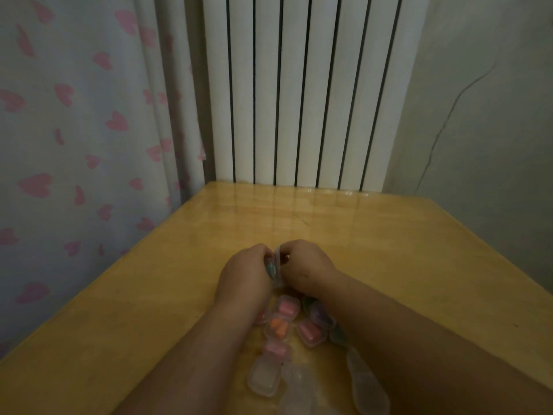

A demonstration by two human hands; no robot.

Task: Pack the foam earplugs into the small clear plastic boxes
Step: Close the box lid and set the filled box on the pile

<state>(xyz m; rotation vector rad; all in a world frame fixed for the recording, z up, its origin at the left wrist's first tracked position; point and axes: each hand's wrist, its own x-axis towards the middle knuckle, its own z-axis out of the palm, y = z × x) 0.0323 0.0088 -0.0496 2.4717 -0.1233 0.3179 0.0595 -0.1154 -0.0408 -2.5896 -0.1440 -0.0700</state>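
Foam earplugs (279,326), soft rounded stubs in pink, orange and purple, lie inside small clear boxes at 6 o'clock on the table, between the person's forearms. Largest in view is the curtain (74,115), pale cloth in loose vertical folds printed with pink hearts, filling 9 to 11 o'clock. At 12 o'clock stands the radiator (299,85), tall flat white ribs with dark slots between them. From 1 to 3 o'clock runs a plain matt wall (493,70) with a thin crooked crack (443,127). The table (389,235) is glossy yellow wood, and its far edge mirrors the ribs. Left hand (244,277) and right hand (308,269) meet at the centre of the tabletop with fingers curled, both clamped on one held box (276,265), which stands on edge between them. Something bluish-green shows through its wall, too blurred to name. Just nearer, the filled boxes (309,332) cluster touching one another, squarish with rounded corners. At the very bottom lie empty boxes (264,378), cloudy and colourless, with a longer one (366,381) beside the right forearm
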